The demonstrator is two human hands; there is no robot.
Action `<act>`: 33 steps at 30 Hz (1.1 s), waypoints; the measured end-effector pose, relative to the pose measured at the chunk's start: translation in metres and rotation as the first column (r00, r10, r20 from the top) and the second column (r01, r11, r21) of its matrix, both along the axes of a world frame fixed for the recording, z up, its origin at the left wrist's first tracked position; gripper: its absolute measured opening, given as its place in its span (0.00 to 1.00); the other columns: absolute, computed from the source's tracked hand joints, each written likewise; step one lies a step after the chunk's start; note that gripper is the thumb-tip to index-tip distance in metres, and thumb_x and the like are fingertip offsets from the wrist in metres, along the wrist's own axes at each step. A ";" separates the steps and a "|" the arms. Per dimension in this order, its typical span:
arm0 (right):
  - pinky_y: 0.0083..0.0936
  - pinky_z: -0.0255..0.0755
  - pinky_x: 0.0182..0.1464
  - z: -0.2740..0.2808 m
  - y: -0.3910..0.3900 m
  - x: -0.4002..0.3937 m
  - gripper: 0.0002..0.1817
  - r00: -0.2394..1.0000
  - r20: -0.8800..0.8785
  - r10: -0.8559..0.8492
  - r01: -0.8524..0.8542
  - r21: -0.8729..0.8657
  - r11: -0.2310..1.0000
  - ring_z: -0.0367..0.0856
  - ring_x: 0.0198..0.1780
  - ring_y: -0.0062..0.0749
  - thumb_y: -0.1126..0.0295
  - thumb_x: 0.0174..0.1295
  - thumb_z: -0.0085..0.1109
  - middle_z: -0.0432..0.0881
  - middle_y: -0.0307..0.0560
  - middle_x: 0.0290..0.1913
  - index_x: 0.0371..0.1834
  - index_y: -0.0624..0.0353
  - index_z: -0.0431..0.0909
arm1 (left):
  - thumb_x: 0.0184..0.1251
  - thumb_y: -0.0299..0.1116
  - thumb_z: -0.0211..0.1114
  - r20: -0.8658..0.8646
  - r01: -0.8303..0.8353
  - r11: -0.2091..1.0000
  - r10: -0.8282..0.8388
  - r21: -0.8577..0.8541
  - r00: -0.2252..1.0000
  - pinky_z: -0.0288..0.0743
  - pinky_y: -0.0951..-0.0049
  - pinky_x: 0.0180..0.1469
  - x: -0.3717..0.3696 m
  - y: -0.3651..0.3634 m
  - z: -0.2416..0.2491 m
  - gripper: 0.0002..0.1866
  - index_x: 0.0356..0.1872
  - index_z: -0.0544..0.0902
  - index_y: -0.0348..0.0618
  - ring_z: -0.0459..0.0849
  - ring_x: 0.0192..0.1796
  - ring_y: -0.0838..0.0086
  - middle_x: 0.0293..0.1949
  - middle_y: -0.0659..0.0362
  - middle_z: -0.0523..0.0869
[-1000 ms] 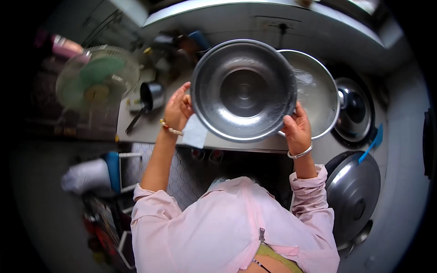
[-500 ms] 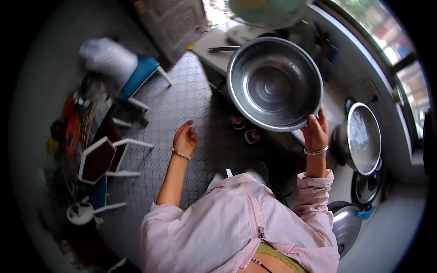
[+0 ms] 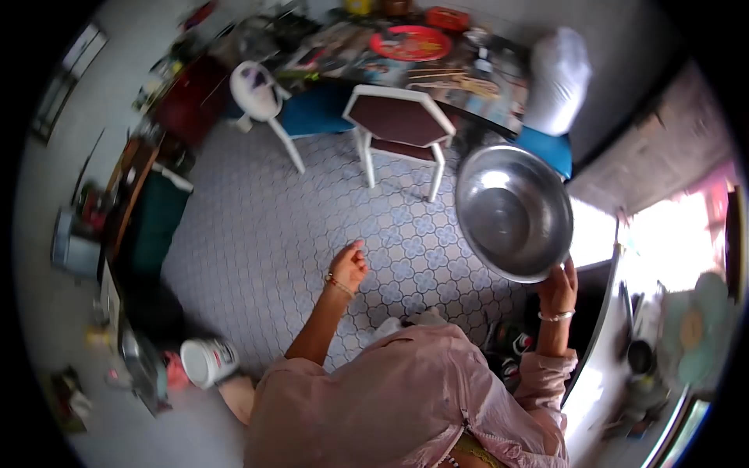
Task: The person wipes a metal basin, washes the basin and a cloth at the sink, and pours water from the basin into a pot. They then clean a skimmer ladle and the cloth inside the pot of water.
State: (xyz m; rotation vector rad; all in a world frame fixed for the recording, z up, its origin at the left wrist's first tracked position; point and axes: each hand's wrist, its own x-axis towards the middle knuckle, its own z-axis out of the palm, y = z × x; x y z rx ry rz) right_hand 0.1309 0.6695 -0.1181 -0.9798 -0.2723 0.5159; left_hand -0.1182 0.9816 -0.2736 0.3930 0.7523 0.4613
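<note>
Clearly, the hands are apart: the right hand (image 3: 557, 292) grips the near rim of a metal basin (image 3: 511, 222), held up above the patterned floor (image 3: 390, 257), while the left hand (image 3: 351, 267) hangs well apart from it with fingers loosely curled (whether they enclose anything, I cannot tell). Past the basin, a white-framed chair with a brown back (image 3: 399, 117) and a chair with a blue seat (image 3: 316, 111) stand in the way of a cluttered table (image 3: 503, 111), which bears a red tray (image 3: 411, 44). A whitish sack (image 3: 559, 82) rests on another blue seat (image 3: 548, 148), partly hidden by the basin's far rim. Beside the right arm runs a pale counter (image 3: 585, 405), with a dark pan (image 3: 640, 356) and a greenish fan (image 3: 694, 331) beyond.
</note>
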 end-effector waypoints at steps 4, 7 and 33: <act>0.33 0.78 0.36 -0.018 0.080 -0.003 0.25 0.973 -0.144 0.182 -0.190 -0.049 0.980 0.79 0.35 0.33 0.78 0.53 0.45 0.77 0.45 0.36 0.57 0.58 0.59 | 0.59 0.35 0.57 0.079 -0.230 0.972 0.225 0.051 0.971 0.65 0.77 0.27 -0.076 -0.017 0.015 0.08 0.38 0.76 0.47 0.69 0.24 0.80 0.22 0.66 0.72; 0.33 0.78 0.35 -0.028 0.182 -0.017 0.24 0.885 -0.096 0.456 -0.463 -0.062 0.884 0.78 0.37 0.33 0.75 0.53 0.48 0.76 0.46 0.38 0.57 0.55 0.60 | 0.61 0.39 0.55 0.113 -0.280 0.952 0.268 0.121 0.957 0.68 0.76 0.30 -0.112 0.006 0.025 0.10 0.40 0.76 0.47 0.73 0.28 0.78 0.28 0.63 0.77; 0.25 0.76 0.31 -0.094 0.910 -0.090 0.20 0.553 -0.029 0.833 -0.803 -0.285 0.523 0.74 0.24 0.27 0.77 0.56 0.41 0.74 0.43 0.25 0.54 0.57 0.66 | 0.64 0.29 0.47 0.056 -0.655 0.600 0.716 0.459 0.696 0.68 0.67 0.54 -0.283 0.513 0.023 0.14 0.46 0.70 0.32 0.72 0.49 0.64 0.48 0.50 0.73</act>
